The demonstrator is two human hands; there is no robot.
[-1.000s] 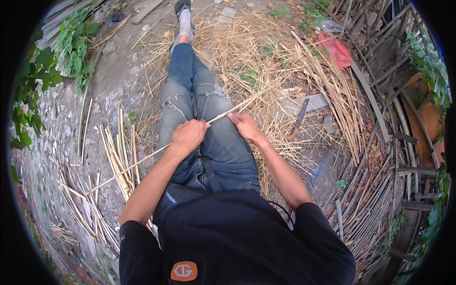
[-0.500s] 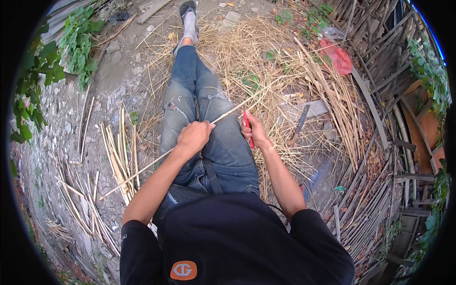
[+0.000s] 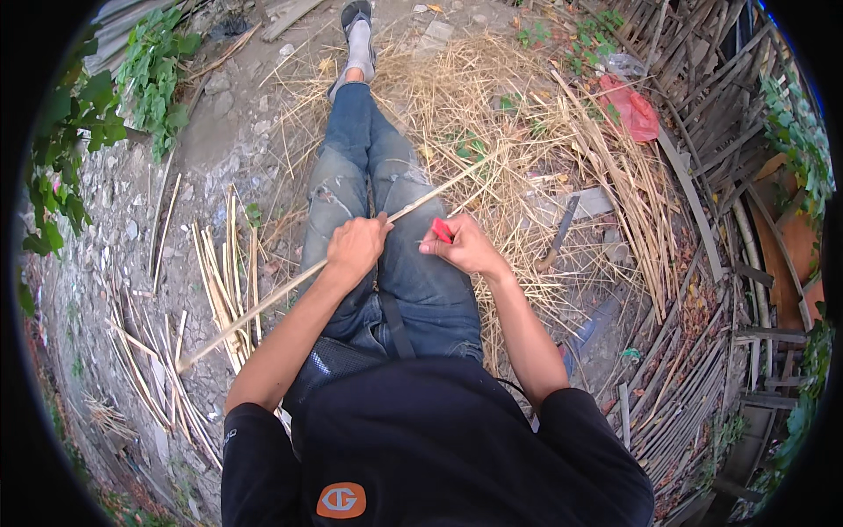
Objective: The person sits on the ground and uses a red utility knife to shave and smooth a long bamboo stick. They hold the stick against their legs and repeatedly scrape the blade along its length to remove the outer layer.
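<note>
My left hand (image 3: pixel 358 248) is closed around a long, thin bamboo strip (image 3: pixel 443 187) over my thighs. The strip runs slantwise, from the straw ahead on the right down past my left forearm to the ground on the left. My right hand (image 3: pixel 472 248) grips a slim red tool (image 3: pixel 442 230) above my right thigh, just right of the strip and apart from it. Most of the tool is hidden by my fingers, so its kind does not show. Jeans (image 3: pixel 421 290) with torn knees cover my outstretched legs.
Split strips (image 3: pixel 230 290) lie on the left. Straw-like shavings (image 3: pixel 465 97) cover the ground ahead. A large knife (image 3: pixel 560 228) rests on the right, near a longer pile of strips (image 3: pixel 625 193). Beyond are a red plastic bag (image 3: pixel 630 107) and a wooden fence (image 3: pixel 694 61).
My right hand has moved left and slightly nearer, turning the red tool from upright to a tilt. The strip has shifted a little in my left hand, its near end further left.
</note>
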